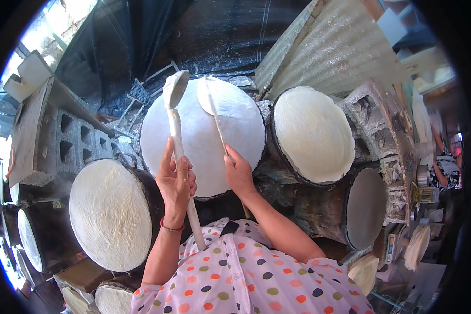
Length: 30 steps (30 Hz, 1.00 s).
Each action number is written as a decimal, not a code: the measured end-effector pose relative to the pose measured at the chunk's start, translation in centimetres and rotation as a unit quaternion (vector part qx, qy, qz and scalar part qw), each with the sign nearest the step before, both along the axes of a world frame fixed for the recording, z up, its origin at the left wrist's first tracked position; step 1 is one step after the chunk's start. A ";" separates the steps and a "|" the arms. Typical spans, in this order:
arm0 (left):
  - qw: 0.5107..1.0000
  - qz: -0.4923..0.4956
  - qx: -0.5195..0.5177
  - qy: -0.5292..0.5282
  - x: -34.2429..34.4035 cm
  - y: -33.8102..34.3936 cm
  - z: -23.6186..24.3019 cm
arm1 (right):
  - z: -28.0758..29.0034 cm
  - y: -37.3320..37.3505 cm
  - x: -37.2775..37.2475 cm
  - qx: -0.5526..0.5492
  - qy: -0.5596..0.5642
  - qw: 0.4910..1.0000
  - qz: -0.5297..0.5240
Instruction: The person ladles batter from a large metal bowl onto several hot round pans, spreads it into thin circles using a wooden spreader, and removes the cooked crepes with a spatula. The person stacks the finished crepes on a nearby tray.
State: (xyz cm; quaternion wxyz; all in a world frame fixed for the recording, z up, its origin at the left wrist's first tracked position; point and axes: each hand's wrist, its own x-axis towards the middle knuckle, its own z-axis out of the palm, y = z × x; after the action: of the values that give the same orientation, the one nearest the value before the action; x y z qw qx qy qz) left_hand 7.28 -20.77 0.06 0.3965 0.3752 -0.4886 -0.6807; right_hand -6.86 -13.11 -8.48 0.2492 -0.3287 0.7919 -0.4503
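My left hand (175,180) is closed round the long pale handle of a ladle (178,123). The ladle's bowl, coated with whitish batter, is raised over the far left part of a large round griddle (165,141). In my right hand (238,170) is the thin stick of a spatula (206,97) with a flat, whitened blade. This blade lies over the griddle's far middle; whether it touches cannot be told. Around the blade the griddle surface is whitish, with a shinier patch to its right.
A round griddle (314,136) at right and another (110,214) at left carry cream-coloured flatbreads. A grey round griddle (368,209) stands lower right. Cinder blocks (83,138), corrugated sheeting (335,49) and a dark tarp (209,31) border the far side. Another person (445,170) is at far right.
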 end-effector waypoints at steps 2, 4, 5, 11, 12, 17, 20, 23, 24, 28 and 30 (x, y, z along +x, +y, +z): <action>1.000 0.006 0.009 0.015 0.0 -0.2 -0.2 | 0.7 -0.1 -0.2 0.080 0.261 0.959 0.073; 0.999 0.015 0.022 0.019 0.1 -0.3 -0.3 | 2.6 1.0 -0.9 0.131 0.270 0.949 0.097; 0.999 0.020 0.029 0.021 0.3 -0.3 -0.4 | 3.2 1.7 -1.4 0.156 0.273 0.943 0.108; 0.997 0.030 0.050 0.043 0.6 -0.3 -1.1 | 1.4 1.3 -5.1 -0.016 0.141 0.990 0.000; 0.997 0.031 0.055 0.045 0.6 -0.3 -1.1 | 0.7 0.3 -4.4 -0.033 0.100 0.994 0.007; 0.995 0.048 0.058 0.064 1.1 -0.4 -1.6 | 1.3 -2.7 -0.3 -0.029 0.001 0.996 0.090; 0.991 0.088 0.087 0.056 2.1 -0.3 -1.7 | 2.6 -1.6 -0.8 0.114 0.171 0.959 0.196; 0.985 0.065 0.145 0.072 2.1 0.0 -1.1 | 2.0 0.5 -6.7 0.044 0.207 0.976 0.054; 0.985 0.052 0.143 0.083 1.5 -0.1 -1.4 | -2.5 1.4 -11.3 -0.020 0.148 0.989 0.005; 0.981 0.052 0.154 0.105 2.1 0.6 -1.5 | 4.5 -2.7 -5.8 0.171 -0.045 0.984 0.023; 0.979 0.058 0.160 0.113 2.4 0.6 -1.7 | 5.3 -3.4 -2.9 0.199 -0.041 0.976 0.085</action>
State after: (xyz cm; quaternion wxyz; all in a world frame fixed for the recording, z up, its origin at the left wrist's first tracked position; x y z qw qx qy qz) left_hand 9.67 -20.16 -1.67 0.4229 0.3826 -0.3027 -0.7636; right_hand -9.75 -16.48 -3.14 0.3788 -0.3201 0.8240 -0.2741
